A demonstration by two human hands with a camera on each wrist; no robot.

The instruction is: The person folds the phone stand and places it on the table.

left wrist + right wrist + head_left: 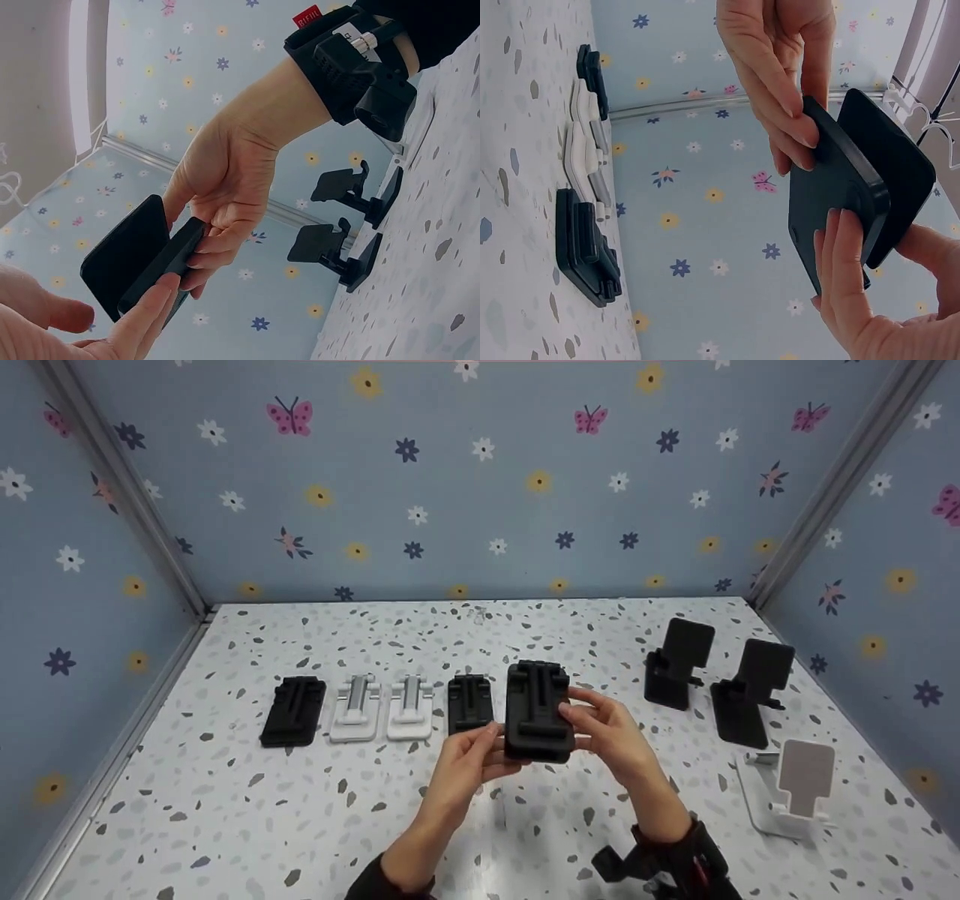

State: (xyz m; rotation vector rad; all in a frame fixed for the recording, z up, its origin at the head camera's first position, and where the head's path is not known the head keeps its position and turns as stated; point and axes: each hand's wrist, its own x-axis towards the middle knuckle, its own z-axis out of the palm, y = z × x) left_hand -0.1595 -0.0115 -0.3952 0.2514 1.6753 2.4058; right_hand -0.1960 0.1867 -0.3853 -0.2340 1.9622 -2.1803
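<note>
R hand (611,735) pinches blk stand (538,712), thumb & fingers either side; L hand (471,756) loose, fingers under it, thumb clear.

Clock on held black stand (537,711), 12 = back wall (517,517). Room 11 to 1. Low at 9: folded black stand (470,701), folded white stands (411,718) beyond. Raised black stands (688,646) block 2–3, raised white stand (804,780) 4. Gap at 6, between forearms (427,836).

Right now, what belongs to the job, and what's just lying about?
In the job: left hand, right hand, held black stand.

Lying about, perhaps related: two black folded stands, two white folded stands, two black opened stands, white opened stand.
</note>
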